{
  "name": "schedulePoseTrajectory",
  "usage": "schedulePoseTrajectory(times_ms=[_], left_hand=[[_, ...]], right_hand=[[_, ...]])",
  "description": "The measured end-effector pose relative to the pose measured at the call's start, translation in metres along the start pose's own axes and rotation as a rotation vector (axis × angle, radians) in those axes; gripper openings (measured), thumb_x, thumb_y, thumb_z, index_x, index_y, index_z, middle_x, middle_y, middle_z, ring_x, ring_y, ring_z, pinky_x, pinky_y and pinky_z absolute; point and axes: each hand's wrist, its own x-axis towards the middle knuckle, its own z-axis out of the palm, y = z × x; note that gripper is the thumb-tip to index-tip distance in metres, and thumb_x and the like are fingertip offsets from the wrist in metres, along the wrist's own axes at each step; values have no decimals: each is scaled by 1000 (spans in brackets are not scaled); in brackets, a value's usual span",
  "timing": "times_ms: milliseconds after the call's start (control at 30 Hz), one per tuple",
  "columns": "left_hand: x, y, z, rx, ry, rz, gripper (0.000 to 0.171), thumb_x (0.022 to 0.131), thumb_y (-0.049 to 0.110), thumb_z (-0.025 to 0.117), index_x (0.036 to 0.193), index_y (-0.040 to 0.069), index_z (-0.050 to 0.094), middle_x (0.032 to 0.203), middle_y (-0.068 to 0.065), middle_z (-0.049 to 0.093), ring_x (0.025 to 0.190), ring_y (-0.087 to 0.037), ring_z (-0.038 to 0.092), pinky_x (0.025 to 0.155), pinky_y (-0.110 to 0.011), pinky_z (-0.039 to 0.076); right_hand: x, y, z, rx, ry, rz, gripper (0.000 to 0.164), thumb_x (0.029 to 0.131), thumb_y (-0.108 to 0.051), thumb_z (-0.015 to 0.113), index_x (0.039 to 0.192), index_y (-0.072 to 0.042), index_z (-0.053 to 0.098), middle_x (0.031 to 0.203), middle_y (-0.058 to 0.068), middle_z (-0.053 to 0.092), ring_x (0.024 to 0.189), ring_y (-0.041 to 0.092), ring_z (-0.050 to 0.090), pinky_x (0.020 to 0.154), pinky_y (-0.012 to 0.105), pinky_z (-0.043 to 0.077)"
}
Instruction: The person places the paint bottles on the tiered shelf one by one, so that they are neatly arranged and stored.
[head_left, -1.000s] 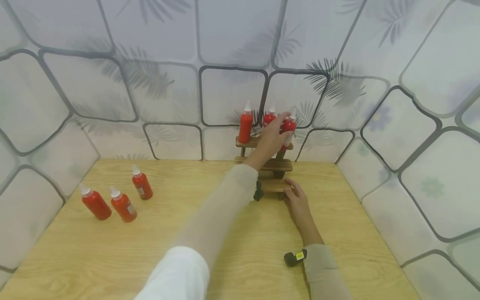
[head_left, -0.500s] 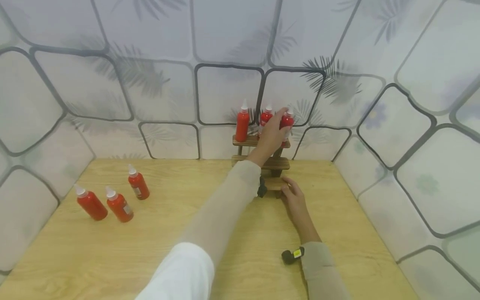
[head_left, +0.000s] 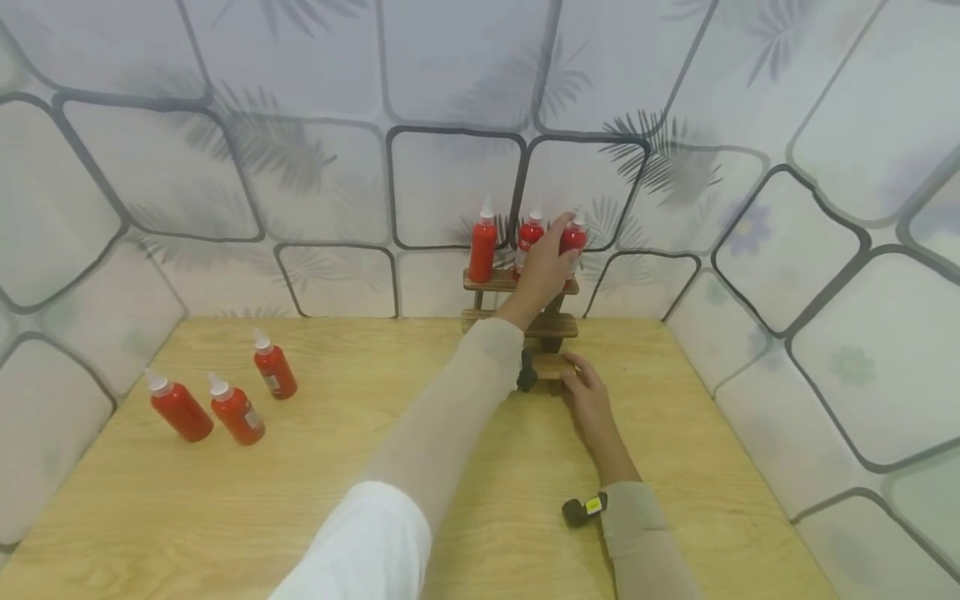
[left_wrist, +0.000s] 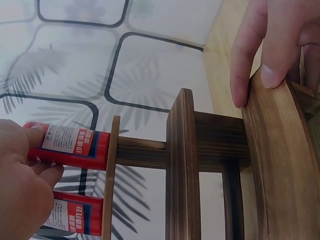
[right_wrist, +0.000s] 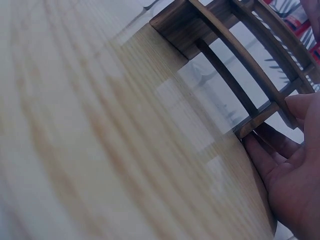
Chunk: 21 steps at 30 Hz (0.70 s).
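Note:
In the head view my left hand (head_left: 542, 275) grips the right-hand red squeeze bottle (head_left: 574, 239), which stands on the top tier of a three-tier wooden stand (head_left: 477, 284). Two more red bottles with white nozzle caps share that tier: a middle bottle (head_left: 531, 233), partly behind my fingers, and a left bottle (head_left: 482, 250). Seen from the left wrist, the held bottle (left_wrist: 70, 145) has its base against the shelf board. My right hand (head_left: 594, 410) pinches the right end of the lowest tier (head_left: 553, 367), thumb on one side and fingers at the other.
On the left of the wooden table (head_left: 330, 467) stand three more red bottles: a rear one (head_left: 275, 372), a front one (head_left: 238, 415) and a leftmost one (head_left: 182, 412). Patterned walls (head_left: 337, 183) enclose the table at the back and both sides.
The head view has shifted slightly, so everything sits a little further left. The right-hand bottle has settled slightly into line with the others; both hands keep their holds.

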Motion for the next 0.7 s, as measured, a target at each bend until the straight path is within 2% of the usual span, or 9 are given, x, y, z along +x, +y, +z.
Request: schedulePoseTrajectory(times_ms=[333,400,467,567,667,700], left_hand=[[-4,8,-1,-32,14,-8,60,102,12,59,155,23,35,148,-6,52,73,-20,65,63,-23,56],[-4,10,-2,-23,13,-1,60,101,12,60,155,22,36,150,-5,50,84,-20,66,73,-25,58],[-5,13,-5,0,15,17,60,101,14,61,155,21,36,152,-4,49,102,-20,65,89,-27,57],[-6,17,-9,33,18,51,59,100,17,62,154,19,38,154,-4,47,129,-17,52,112,-30,44],[-9,20,-14,37,16,74,58,100,19,62,153,17,40,154,-5,47,137,-19,47,117,-35,40],[-11,21,-16,34,11,83,57,100,20,62,153,17,40,154,-5,46,136,-20,49,114,-35,44]], right_hand=[[1,3,-1,0,-12,6,48,106,-24,52,150,-8,42,148,16,43,124,18,55,113,31,44],[0,2,0,9,-14,4,48,106,-23,52,150,-8,42,148,16,43,124,17,55,114,32,43],[-1,1,0,15,-17,3,47,106,-22,52,150,-8,42,145,16,44,122,18,56,114,34,43],[-2,0,0,24,-14,4,45,106,-20,51,149,-8,43,140,13,46,120,19,56,115,36,42],[-2,-1,1,18,-18,8,46,107,-20,50,150,-7,42,134,9,46,119,18,55,116,37,41],[-2,-1,0,13,-17,10,47,107,-20,50,150,-7,41,133,9,46,120,19,54,117,37,41]])
